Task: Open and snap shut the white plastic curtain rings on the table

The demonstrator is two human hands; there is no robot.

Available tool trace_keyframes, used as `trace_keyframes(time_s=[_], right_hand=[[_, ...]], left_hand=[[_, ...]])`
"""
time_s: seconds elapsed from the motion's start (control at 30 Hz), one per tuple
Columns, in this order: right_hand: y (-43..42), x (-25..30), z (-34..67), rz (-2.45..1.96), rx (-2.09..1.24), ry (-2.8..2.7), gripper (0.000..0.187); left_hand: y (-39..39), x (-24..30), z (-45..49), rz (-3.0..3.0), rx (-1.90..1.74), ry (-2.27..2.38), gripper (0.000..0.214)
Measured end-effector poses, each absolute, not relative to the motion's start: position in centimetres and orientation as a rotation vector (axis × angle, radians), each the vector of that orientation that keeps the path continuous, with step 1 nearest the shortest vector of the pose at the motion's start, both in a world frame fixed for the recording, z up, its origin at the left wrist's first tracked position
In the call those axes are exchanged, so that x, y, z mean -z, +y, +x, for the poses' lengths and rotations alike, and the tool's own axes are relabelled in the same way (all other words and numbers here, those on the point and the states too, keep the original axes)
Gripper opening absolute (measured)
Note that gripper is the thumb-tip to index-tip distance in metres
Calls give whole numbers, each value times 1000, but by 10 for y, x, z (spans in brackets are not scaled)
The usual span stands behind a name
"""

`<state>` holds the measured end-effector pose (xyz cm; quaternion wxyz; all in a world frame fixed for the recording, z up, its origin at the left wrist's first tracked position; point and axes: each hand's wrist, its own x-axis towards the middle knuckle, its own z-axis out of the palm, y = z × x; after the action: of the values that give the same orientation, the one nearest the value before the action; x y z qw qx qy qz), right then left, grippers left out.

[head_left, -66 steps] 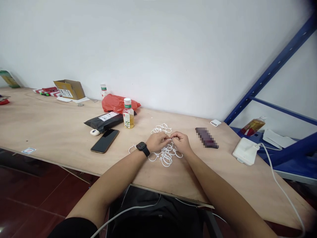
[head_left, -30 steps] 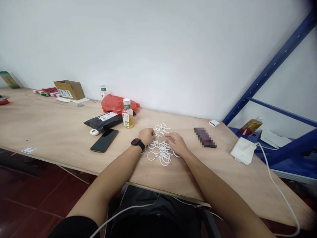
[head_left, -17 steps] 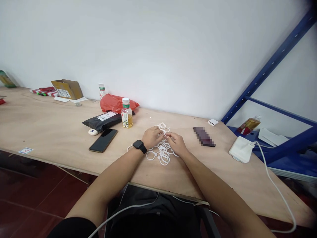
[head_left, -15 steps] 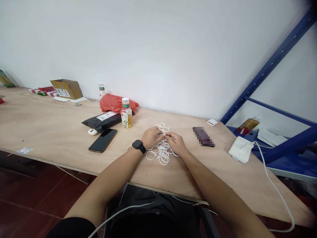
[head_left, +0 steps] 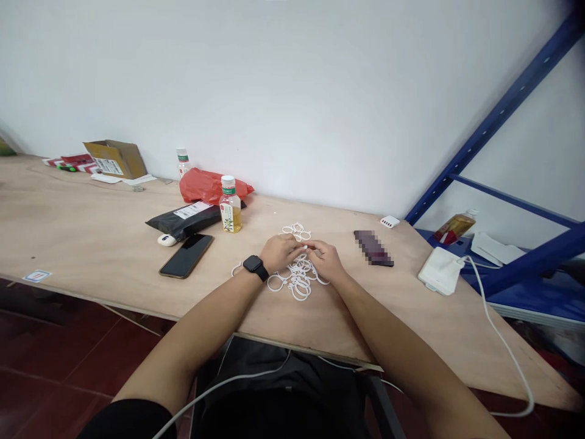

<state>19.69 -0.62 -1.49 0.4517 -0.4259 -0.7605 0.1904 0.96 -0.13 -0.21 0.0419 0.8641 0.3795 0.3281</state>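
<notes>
Several white plastic rings (head_left: 300, 289) with small clip-like tabs lie in a loose pile on the wooden table, in front of and between my hands. My left hand (head_left: 280, 252), with a black watch on its wrist, is closed, its fingertips pinching a white ring at the small tab. From the other side my right hand (head_left: 323, 259) pinches the same white piece, so both sets of fingertips nearly meet. Most of the held ring is hidden by my fingers. A few more white rings (head_left: 297, 230) lie just beyond my hands.
Left of my hands stand a drink bottle (head_left: 231, 206), a dark phone (head_left: 187, 256), a black parcel (head_left: 183, 221) and a red plastic bag (head_left: 210, 186). To the right lie a blurred dark phone-shaped object (head_left: 373, 248) and a white charger (head_left: 441, 270) with a cable. A blue metal frame (head_left: 484, 137) rises beyond.
The view has shifted slightly, moving the table objects a little left and up. Both hands stay together at the held ring, with only small finger movement; the white tab shows between the fingertips.
</notes>
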Motion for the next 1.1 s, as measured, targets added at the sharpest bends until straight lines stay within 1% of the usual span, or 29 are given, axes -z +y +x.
trace_keyframes(time_s=[0.4, 0.63, 0.77, 0.83, 0.87, 0.97, 1.03, 1.1], right_hand=[[-8, 10, 193, -1071, -394, -1881, 28], [-5, 11, 192, -1103, -358, -1810, 23], [-2, 14, 198, -1062, -415, -1833, 32], [0, 15, 201, -1050, -424, -1873, 37], [1, 16, 203, -1053, -418, -1895, 38], [4, 17, 206, -1095, -372, -1948, 39], [6, 17, 207, -1141, -337, -1965, 39], [7, 18, 207, -1198, -314, -1978, 39]], left_hand=[[1, 4, 11, 2671, -956, 1229, 30], [1, 9, 17, 2495, -1017, 1076, 23], [6, 9, 13, 2394, -1065, 1015, 31], [9, 10, 8, 2380, -1056, 1158, 34], [12, 12, 4, 2375, -1028, 1307, 33], [18, 18, -3, 2351, -775, 1690, 32], [21, 22, -6, 2326, -642, 1789, 33], [23, 24, -6, 2292, -590, 1827, 31]])
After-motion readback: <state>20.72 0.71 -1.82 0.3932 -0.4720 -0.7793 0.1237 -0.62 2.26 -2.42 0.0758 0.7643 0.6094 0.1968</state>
